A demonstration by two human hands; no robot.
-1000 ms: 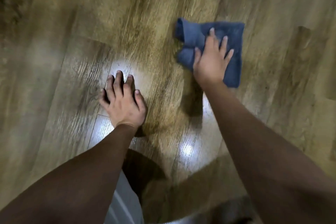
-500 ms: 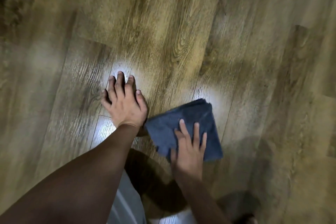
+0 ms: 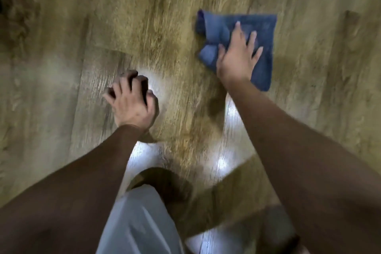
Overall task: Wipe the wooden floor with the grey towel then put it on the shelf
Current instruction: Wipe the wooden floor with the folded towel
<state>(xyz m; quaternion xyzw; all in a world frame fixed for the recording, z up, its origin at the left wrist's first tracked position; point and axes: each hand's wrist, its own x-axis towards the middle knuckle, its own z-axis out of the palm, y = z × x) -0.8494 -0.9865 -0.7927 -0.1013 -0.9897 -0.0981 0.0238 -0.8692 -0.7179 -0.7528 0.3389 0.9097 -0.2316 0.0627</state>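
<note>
The grey-blue towel [image 3: 261, 33] lies folded and bunched on the wooden floor [image 3: 165, 16], up and right of centre. My right hand [image 3: 239, 55] presses flat on it with straight, spread fingers, arm stretched forward. My left hand [image 3: 132, 101] rests on the floor at centre left, propped on its fingertips with the fingers bent, and holds nothing. No shelf is in view.
Wood-grain planks fill the view, with bright light reflections [image 3: 224, 163] near my body. My light-coloured clothing [image 3: 140, 222] covers the bottom centre. The frame is motion-blurred.
My right hand pushed the towel from close to my body, beside the left hand, out to the far right again. My left hand's fingers went from flat to bent on the floor.
</note>
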